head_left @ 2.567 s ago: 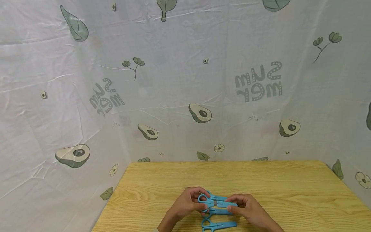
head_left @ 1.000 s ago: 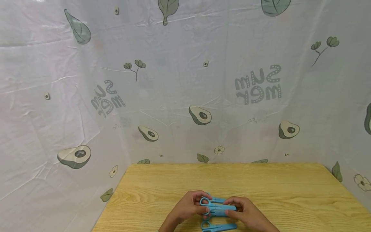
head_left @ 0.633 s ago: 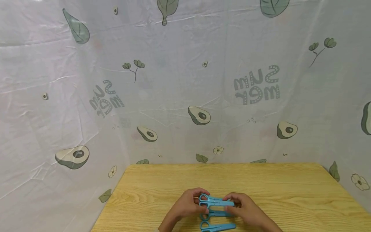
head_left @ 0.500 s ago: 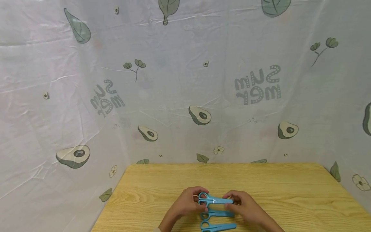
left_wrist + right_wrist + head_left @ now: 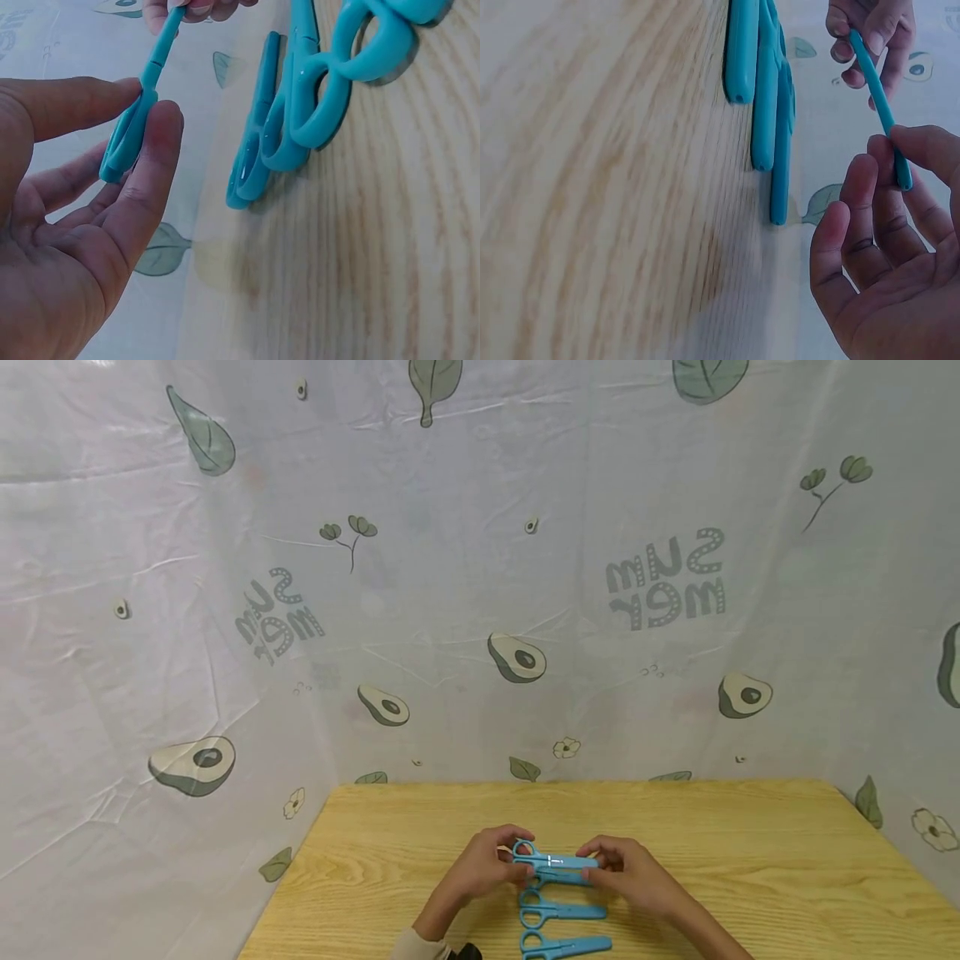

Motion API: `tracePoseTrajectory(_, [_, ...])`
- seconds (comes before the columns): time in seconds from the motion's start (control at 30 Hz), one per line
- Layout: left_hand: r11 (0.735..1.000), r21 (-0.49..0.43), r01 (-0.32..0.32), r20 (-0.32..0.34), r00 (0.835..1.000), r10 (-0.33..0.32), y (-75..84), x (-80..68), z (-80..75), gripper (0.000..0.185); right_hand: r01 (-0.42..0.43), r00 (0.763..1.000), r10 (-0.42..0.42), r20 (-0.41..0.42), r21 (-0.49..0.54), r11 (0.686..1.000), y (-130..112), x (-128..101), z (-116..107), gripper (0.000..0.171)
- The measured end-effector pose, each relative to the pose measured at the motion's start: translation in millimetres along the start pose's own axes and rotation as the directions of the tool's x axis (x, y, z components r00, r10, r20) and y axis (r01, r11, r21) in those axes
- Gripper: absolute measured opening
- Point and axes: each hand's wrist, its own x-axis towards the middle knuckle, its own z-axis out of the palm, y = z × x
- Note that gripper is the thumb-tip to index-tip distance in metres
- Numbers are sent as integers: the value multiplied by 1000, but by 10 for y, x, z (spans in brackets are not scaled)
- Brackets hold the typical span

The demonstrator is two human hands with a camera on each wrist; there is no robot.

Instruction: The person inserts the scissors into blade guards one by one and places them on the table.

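Both hands hold one pair of light blue scissors (image 5: pixel 573 862) raised over the table, its blades inside a blue cover. My left hand (image 5: pixel 480 865) pinches the handle loops between thumb and fingers, plain in the left wrist view on the scissors (image 5: pixel 133 131). At the other end, my right hand (image 5: pixel 636 875) pinches the covered tip of the scissors (image 5: pixel 874 79). Below them on the table lie three similar pairs in a column: far scissors (image 5: pixel 562 877), partly hidden by the held pair and the fingers, middle scissors (image 5: pixel 566 912) and near scissors (image 5: pixel 570 947). All handles point left.
The wooden table (image 5: pixel 390 827) ends at a pale curtain (image 5: pixel 442 610) printed with avocados and leaves, which also runs along both sides. A beige sleeve and a dark strap show at my left wrist.
Both hands have carried the held scissors toward the far side, uncovering more of the pairs below. The metal strip seen 2.6 s ago between handle and cover is gone since.
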Motion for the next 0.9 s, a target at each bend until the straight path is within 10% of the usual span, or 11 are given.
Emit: tracePoseTrajectory(0.9, [993, 103, 55, -82, 996, -47, -150, 383, -139, 39, -15, 999, 7, -54, -154, 988, 74, 311, -122, 29])
